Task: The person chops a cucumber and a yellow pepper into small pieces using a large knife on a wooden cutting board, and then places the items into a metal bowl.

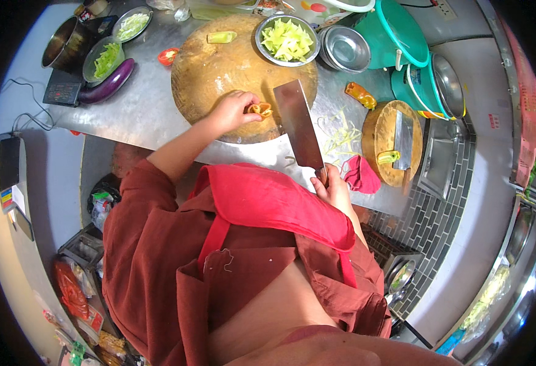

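Observation:
My left hand [238,110] rests over the front part of a large round wooden chopping board [208,73] and holds a hollow orange-brown piece of pepper [261,110] between thumb and fingers. In my right hand [334,185] is the wooden handle of a Chinese cleaver [299,126]; its broad blade points away from me over the board's right edge. A pale green vegetable piece [221,37] lies at the back of the board. Beside it stands a metal bowl of cut yellow-green pieces [287,40]. The cut face of a tomato piece [168,56] shows by the board's left edge.
A purple eggplant [108,82], a digital scale [62,88] and bowls of shredded vegetable [106,59] are at left. Stacked metal bowls [346,48], green buckets [398,34], an orange-brown pepper [361,95], a red cloth [363,174] and a smaller board [382,130] with another cleaver [404,137] are at right.

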Motion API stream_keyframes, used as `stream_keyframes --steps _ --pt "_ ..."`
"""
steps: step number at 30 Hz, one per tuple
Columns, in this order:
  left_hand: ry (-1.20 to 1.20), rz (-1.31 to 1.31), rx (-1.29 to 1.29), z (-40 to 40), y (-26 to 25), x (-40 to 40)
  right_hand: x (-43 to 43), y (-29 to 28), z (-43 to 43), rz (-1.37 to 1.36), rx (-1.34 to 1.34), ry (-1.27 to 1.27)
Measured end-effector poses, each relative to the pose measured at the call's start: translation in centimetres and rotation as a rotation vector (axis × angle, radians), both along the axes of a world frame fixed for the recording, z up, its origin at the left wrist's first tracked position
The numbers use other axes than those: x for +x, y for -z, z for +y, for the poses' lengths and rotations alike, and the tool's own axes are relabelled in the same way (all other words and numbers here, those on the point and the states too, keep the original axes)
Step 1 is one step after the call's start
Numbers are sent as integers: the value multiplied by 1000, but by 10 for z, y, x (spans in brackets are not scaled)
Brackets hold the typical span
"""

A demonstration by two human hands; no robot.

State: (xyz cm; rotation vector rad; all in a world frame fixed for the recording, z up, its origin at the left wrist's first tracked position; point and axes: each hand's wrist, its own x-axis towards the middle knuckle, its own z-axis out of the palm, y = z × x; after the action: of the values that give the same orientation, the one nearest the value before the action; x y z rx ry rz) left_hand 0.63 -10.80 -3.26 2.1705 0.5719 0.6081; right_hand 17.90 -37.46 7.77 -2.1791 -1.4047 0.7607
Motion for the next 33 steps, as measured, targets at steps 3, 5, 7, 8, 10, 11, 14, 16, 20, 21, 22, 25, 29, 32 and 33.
stream_keyframes --steps 3,5,7,8,10,11,14,16,20,21,22,25,29,32,33 --pt "-184 -49 50 -26 -2 2 -5 2 5 -4 -13 -27" --pt "-222 -90 114 -34 -2 2 -7 -1 8 9 -53 -52" --pt "-227 -118 196 -37 -3 1 -6 2 9 16 -68 -79" --pt "-228 -101 150 -39 -4 1 -6 3 9 25 -77 -86" --pt "-236 -72 62 -42 -8 1 -5 4 10 38 -93 -103" --pt "-248 -101 51 -42 -6 1 -5 3 11 38 -116 -105" --pt "-272 -168 7 -44 3 0 -8 0 16 38 -174 -120" --pt "-255 -189 -38 -43 3 1 -10 -3 20 37 -198 -122" --pt "-232 -112 -18 -44 -2 1 -15 4 32 1 -276 -154" --pt "-245 -117 -19 -44 0 0 -17 2 36 -17 -301 -158" --pt "-257 -121 -21 -44 1 0 -18 0 38 -34 -326 -162" --pt "-290 -78 -73 -43 -1 1 -14 -12 40 1 -246 -169" --pt "-294 -89 -125 -35 3 1 -2 -16 28 93 -38 -71" --pt "-197 45 -18 -29 -11 0 1 -21 22 405 10 124" --pt "-171 69 53 -31 -18 1 3 -14 17 492 54 173"
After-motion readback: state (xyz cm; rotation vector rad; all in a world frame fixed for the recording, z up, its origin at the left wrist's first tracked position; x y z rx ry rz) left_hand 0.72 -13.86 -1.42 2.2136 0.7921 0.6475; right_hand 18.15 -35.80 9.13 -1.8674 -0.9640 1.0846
